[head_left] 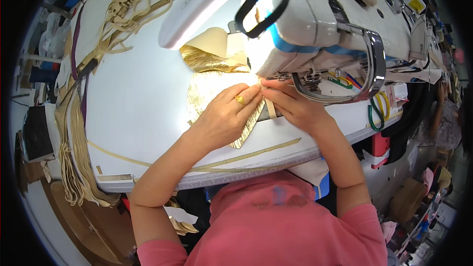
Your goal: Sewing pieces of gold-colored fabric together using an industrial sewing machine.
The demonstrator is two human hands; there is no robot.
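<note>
My left hand [224, 116], wearing a gold ring, presses the metallic gold fabric [202, 96] with its fingers together, beside the sewing machine's lit needle area. Opposite it, my right hand [295, 106] has its fingertips closed on the fabric's edge, where a narrow beige strip [270, 108] runs down between the hands. The white sewing machine [305, 10] stands over both hands, with a chrome loop [379, 64] above the right one. A folded gold-and-beige piece [207, 44] lies behind the fabric. Exactly what the fingertips pinch is partly hidden.
Long gold strips [69, 157] drape over the white table [123, 108] at left, and a white padded piece [192, 5] lies behind. Green and yellow loops [378, 108] sit by the machine. The ruled front edge [236, 175] crosses below my arms. Another person [443, 118] is at far right.
</note>
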